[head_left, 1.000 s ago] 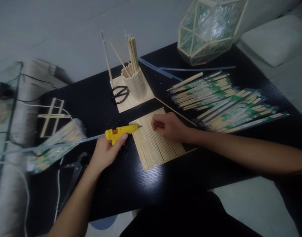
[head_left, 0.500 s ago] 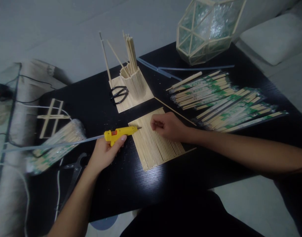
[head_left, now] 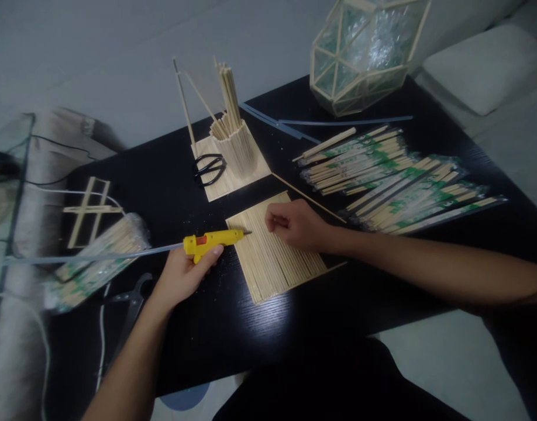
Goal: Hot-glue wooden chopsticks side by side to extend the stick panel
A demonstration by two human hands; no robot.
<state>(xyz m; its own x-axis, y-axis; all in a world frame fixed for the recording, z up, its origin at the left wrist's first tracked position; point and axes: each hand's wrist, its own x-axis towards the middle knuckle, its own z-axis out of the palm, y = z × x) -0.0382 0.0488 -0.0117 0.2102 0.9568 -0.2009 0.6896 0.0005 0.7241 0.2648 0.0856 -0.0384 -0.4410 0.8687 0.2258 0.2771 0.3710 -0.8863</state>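
Observation:
A yellow glue gun (head_left: 216, 238) is held in my left hand (head_left: 185, 273), its nozzle pointing right over the left edge of a panel of wooden sticks (head_left: 264, 257). A long translucent glue stick (head_left: 141, 254) runs out of the gun's back to the left. My right hand (head_left: 297, 223) is closed with curled fingers over the upper right part of the panel. Whatever its fingers may hold is hidden or too small to make out.
Behind the panel, a stick holder (head_left: 240, 153) full of sticks stands on a wooden base beside black-handled scissors (head_left: 209, 169). Wrapped chopsticks (head_left: 382, 175) lie at right, a geometric frame (head_left: 360, 64) behind them. At left are pliers (head_left: 134, 298) and a wrapped bundle (head_left: 102, 257).
The whole view has shifted slightly, with most things a little further left. Both hands keep nearly the same pose, and the glue gun is still over the panel's left edge.

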